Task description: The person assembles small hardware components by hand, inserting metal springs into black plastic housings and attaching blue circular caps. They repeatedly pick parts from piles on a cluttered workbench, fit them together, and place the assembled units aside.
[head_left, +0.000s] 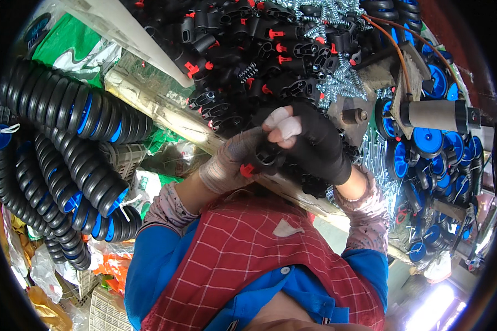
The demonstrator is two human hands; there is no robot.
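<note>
My left hand (pixel 234 157), wrapped in worn greyish tape, is closed around a black plastic caster housing (pixel 268 158) with a red tab (pixel 247 170) at its lower side. My right hand (pixel 320 144) wears a black fingerless glove, with white tape on the fingertips. Its fingers curl in against the top of the same housing, next to the left hand. Dark glove and dark plastic merge here, so anything small between the fingers is hidden. Just beyond both hands lies a heap of similar black housings (pixel 281 48), several with red tabs.
Metal springs (pixel 342 83) lie along the heap's right side. A clamped cylinder (pixel 433 115) with orange hoses stands at the right, near blue-and-black wheels (pixel 428 140) and long metal pins (pixel 373 160). Stacked wheels (pixel 66 105) fill the left. A wooden beam (pixel 149 107) edges the bench.
</note>
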